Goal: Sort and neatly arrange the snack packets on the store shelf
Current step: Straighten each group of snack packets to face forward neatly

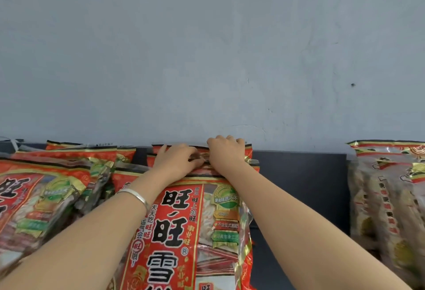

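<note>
A large red snack packet (184,227) with black characters lies on a stack in the middle of the dark shelf (299,186). Both my hands are at its far top edge, close to the wall. My left hand (176,159), with a silver bangle on the wrist, pinches the packet's top seam with thumb and fingers. Beside it, almost touching, my right hand (226,151) curls its fingers over the same top edge. More red packets (46,188) are piled at the left, partly overlapping each other.
A pale grey-blue wall (207,48) rises right behind the shelf. A stack of yellowish clear packets (388,197) stands at the right. A bare strip of dark shelf separates it from the middle stack.
</note>
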A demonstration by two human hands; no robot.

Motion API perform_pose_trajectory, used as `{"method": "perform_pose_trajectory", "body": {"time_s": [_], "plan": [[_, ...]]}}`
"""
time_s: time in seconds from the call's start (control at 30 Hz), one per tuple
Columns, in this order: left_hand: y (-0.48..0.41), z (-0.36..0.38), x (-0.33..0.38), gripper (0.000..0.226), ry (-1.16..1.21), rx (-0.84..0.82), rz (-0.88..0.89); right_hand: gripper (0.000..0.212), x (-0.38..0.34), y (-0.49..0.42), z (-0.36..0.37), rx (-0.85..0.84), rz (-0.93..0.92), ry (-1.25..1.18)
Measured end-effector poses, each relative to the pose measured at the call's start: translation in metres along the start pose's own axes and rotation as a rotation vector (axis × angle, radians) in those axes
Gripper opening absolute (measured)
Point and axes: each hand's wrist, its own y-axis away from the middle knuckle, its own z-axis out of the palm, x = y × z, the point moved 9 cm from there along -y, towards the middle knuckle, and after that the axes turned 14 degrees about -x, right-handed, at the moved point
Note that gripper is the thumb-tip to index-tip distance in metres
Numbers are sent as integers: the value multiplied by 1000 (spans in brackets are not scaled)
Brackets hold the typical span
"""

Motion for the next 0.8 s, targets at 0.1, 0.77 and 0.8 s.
{"method": "perform_pose_trajectory", "body": {"time_s": [0.1, 0.77, 0.8], "plan": [[2, 0, -2, 29, -24, 71, 2, 24, 4, 0, 4, 36, 41, 3], [6, -8, 76, 25, 85, 279, -20, 24, 95, 32, -16, 36, 190, -38], [5, -8, 80, 24, 87, 277, -19, 24, 101, 33, -17, 33, 192, -38]]}}
